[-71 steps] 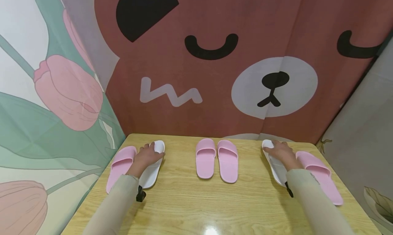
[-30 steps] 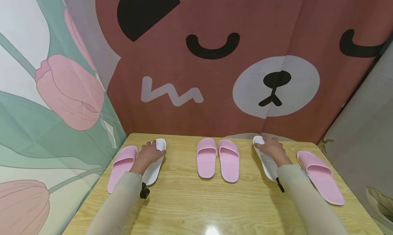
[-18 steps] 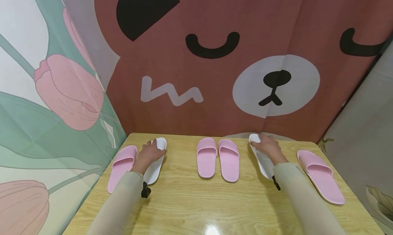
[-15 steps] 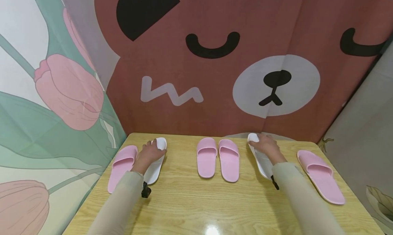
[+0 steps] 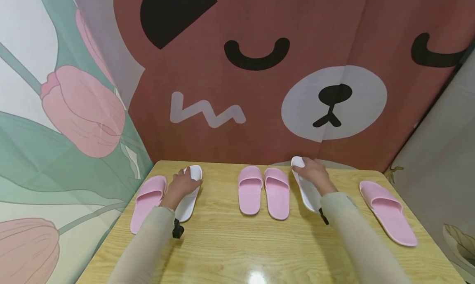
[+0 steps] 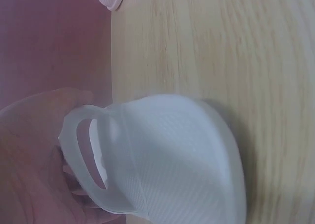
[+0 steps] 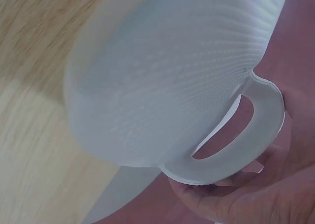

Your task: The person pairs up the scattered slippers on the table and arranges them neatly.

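Note:
At the left, my left hand [image 5: 181, 186] grips a white slipper [image 5: 188, 205] by its strap from above, toe toward the wall. In the left wrist view that hand [image 6: 29, 160] curls around the strap of the slipper [image 6: 187, 160], close over the wood. My right hand [image 5: 314, 174] holds a matching white slipper [image 5: 308, 193] by the strap, its toe overlapping the wall in the head view. Tilted before the right wrist camera, this slipper [image 7: 142, 96] has the fingers [image 7: 275, 184] wrapped around its strap. Both palms are largely hidden.
Between my hands stands a pair of pink slippers, the left one [image 5: 249, 197] beside the right one [image 5: 278, 199]. Single pink slippers lie at the left [image 5: 142, 205] and right [image 5: 397, 222] of the wooden table [image 5: 237, 251]. A bear-print cloth [image 5: 208, 144] hangs behind the table.
My right hand has moved left and toward the wall with its white slipper, away from the right pink slipper toward the middle pair. The left hand and its slipper have stayed nearly still.

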A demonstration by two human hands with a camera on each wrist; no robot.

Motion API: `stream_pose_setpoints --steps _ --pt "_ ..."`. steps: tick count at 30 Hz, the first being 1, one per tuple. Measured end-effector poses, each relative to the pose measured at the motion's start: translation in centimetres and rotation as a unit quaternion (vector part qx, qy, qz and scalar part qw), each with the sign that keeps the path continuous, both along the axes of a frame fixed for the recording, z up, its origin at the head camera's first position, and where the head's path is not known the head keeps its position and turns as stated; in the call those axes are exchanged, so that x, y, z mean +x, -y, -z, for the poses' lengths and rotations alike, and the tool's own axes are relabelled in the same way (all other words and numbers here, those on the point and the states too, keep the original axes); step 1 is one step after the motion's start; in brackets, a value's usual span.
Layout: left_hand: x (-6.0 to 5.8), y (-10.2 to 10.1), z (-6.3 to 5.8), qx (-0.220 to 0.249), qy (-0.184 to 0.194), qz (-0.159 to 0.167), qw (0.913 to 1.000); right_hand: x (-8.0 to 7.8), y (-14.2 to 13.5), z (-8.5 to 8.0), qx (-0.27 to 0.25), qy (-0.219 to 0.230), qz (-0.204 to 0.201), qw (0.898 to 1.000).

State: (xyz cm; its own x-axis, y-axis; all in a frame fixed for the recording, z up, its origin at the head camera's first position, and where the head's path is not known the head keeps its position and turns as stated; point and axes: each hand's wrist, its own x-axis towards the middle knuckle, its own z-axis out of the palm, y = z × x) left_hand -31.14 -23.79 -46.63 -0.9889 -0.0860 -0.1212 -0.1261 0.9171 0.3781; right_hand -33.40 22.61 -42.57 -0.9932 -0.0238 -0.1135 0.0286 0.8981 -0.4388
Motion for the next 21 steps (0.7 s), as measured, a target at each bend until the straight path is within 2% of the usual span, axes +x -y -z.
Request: stream_pose_setpoints --steps 10,21 --pt "-0.3 0.0 0.0 0.001 0.0 -0.002 1.0 0.0 1.9 -1.1 0.005 0.001 0.009 1.0" --pt "-0.3 -0.2 -0.2 0.004 -0.009 -0.001 1.0 -0.2 3.4 -1.0 0.006 -0.012 0.0 1.0"
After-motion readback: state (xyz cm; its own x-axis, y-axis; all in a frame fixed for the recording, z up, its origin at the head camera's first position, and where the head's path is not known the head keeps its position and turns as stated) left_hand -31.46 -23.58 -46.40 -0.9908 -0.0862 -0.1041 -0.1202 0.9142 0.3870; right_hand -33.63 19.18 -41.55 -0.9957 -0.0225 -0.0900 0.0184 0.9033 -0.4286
